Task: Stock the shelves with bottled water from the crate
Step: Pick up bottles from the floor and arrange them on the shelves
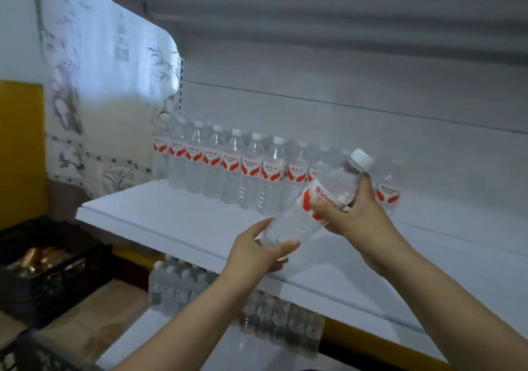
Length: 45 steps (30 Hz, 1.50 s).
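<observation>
A clear water bottle point(297, 222) with a red-and-white label and white cap is held tilted above the white shelf point(177, 222), cap pointing up and right. My left hand point(257, 253) grips its base from below. My right hand point(351, 210) grips its upper half around the label. A row of several matching bottles point(228, 167) stands along the back of the shelf, running from the left end to behind my right hand. One more bottle point(388, 190) shows just right of my right hand.
A lower shelf point(200, 339) carries several more bottles point(183, 287). A black crate point(51, 267) with brownish items sits at lower left. A patterned wall panel point(100, 99) closes the shelf's left side. The shelf's front and right part is bare.
</observation>
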Each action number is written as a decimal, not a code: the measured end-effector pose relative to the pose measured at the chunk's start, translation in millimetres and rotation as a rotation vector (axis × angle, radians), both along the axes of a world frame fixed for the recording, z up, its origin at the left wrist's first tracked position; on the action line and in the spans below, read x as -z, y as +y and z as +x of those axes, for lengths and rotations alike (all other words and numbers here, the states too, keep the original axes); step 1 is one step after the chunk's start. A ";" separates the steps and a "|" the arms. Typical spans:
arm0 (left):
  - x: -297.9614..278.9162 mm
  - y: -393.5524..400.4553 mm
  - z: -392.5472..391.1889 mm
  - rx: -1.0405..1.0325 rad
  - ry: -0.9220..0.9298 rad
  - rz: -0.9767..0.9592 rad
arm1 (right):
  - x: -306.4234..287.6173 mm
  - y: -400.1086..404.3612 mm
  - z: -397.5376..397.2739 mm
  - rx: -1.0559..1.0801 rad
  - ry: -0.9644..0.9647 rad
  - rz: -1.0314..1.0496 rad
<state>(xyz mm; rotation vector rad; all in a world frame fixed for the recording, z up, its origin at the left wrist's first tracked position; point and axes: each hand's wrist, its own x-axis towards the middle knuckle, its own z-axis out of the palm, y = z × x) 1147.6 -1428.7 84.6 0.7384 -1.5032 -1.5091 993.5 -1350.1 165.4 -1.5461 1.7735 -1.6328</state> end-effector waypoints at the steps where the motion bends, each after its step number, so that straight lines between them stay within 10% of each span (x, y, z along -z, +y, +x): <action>1: 0.9 -9.9 2.0 0.011 -0.025 0.008 | -0.5 -12.2 0.6 -0.011 0.006 0.012; 9: -1.4 -97.5 -24.3 -0.110 -0.632 -0.421 | -1.1 -91.6 -31.6 0.058 0.102 0.059; 17: 4.5 -155.6 -58.3 -0.056 -0.858 -0.927 | -5.1 -167.3 -69.8 0.100 0.284 0.097; 45: -2.5 -155.7 -83.4 0.058 -1.111 -0.878 | 4.0 -185.3 -78.3 0.323 0.419 0.278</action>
